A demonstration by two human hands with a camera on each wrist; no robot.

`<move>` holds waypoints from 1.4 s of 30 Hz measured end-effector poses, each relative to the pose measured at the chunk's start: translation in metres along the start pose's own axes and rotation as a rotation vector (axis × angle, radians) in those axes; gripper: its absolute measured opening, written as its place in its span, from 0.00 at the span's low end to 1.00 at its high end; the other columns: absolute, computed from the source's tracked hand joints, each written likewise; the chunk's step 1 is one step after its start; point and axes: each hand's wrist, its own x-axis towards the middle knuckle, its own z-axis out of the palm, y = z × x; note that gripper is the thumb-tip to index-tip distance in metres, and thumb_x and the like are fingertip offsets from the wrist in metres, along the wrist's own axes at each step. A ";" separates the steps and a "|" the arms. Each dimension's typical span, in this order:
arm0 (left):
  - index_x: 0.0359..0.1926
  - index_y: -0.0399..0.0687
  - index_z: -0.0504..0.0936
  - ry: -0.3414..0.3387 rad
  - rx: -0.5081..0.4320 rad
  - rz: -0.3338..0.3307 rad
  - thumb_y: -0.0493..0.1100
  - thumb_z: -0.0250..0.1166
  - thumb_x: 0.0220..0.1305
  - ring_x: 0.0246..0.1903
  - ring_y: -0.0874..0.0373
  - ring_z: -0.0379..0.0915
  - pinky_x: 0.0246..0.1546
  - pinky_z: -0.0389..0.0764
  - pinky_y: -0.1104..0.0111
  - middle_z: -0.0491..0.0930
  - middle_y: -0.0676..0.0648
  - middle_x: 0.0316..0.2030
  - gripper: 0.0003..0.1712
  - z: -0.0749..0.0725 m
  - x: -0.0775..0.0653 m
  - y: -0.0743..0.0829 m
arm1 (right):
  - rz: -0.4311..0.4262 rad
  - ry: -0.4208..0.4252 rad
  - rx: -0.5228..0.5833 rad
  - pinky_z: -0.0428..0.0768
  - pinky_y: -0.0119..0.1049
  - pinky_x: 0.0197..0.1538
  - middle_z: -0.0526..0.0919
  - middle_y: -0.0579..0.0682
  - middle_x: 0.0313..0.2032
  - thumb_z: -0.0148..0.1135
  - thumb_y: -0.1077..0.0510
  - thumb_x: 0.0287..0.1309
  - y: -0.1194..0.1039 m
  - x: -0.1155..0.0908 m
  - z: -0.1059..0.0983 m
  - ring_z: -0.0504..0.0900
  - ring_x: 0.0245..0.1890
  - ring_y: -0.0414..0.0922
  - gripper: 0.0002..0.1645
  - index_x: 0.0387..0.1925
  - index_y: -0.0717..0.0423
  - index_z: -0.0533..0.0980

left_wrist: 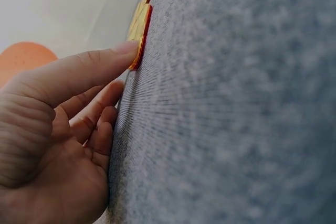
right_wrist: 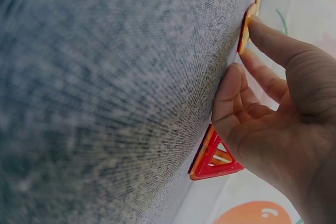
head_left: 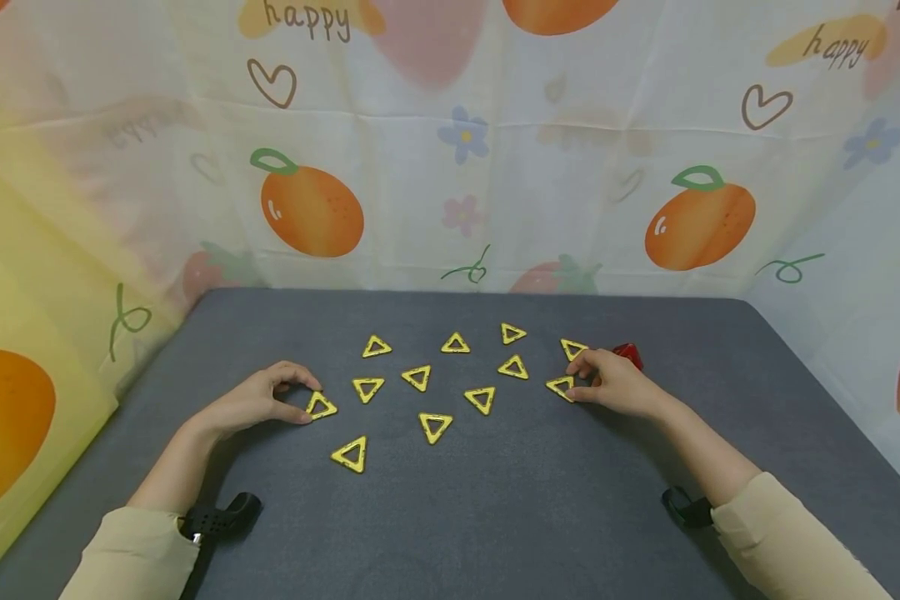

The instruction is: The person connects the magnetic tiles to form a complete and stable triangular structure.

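Observation:
On the grey table, my left hand [head_left: 258,400] pinches a yellow triangle tile [head_left: 324,413] with a hollow centre, thumb and index finger at its edges. The left wrist view shows the thumb on that tile's yellow face [left_wrist: 137,30], its edge red. My right hand [head_left: 621,382] pinches another yellow triangle tile [head_left: 558,382] at the right of the group. In the right wrist view the thumb lies against this tile [right_wrist: 247,27]. Just past the right fingers lies one more yellow tile [head_left: 570,343]. Behind the right hand, a red triangular piece [right_wrist: 216,170] stands up from the table, partly hidden.
Several yellow triangle tiles lie flat and apart between the hands, among them one at the front left [head_left: 362,457], one near the middle [head_left: 435,417] and one at the back [head_left: 506,340]. A printed curtain [head_left: 405,192] hangs behind the table [head_left: 495,517].

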 end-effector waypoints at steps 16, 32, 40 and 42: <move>0.50 0.41 0.77 0.109 -0.073 0.081 0.38 0.66 0.65 0.34 0.65 0.78 0.37 0.83 0.67 0.80 0.42 0.37 0.14 0.013 0.011 0.038 | 0.010 -0.011 0.010 0.77 0.34 0.38 0.80 0.56 0.42 0.69 0.54 0.59 -0.001 0.001 0.001 0.78 0.37 0.43 0.18 0.46 0.60 0.77; 0.47 0.45 0.79 -0.134 -0.128 0.230 0.37 0.71 0.59 0.28 0.61 0.78 0.32 0.79 0.72 0.80 0.46 0.33 0.16 0.118 0.025 0.141 | 0.014 -0.013 0.019 0.76 0.33 0.37 0.79 0.55 0.40 0.69 0.55 0.59 -0.001 0.002 0.001 0.76 0.36 0.42 0.18 0.45 0.60 0.76; 0.46 0.44 0.80 -0.210 -0.173 0.187 0.37 0.73 0.57 0.24 0.63 0.74 0.28 0.76 0.73 0.79 0.47 0.31 0.16 0.158 0.029 0.157 | 0.022 -0.018 0.021 0.76 0.33 0.37 0.79 0.55 0.41 0.69 0.55 0.59 -0.001 0.003 0.001 0.76 0.36 0.42 0.18 0.45 0.60 0.76; 0.45 0.44 0.81 -0.211 -0.157 0.189 0.37 0.73 0.56 0.25 0.63 0.75 0.28 0.77 0.73 0.79 0.48 0.32 0.15 0.164 0.030 0.158 | 0.023 -0.017 0.018 0.75 0.33 0.37 0.79 0.55 0.41 0.69 0.55 0.59 0.000 0.002 0.002 0.76 0.35 0.42 0.18 0.45 0.60 0.76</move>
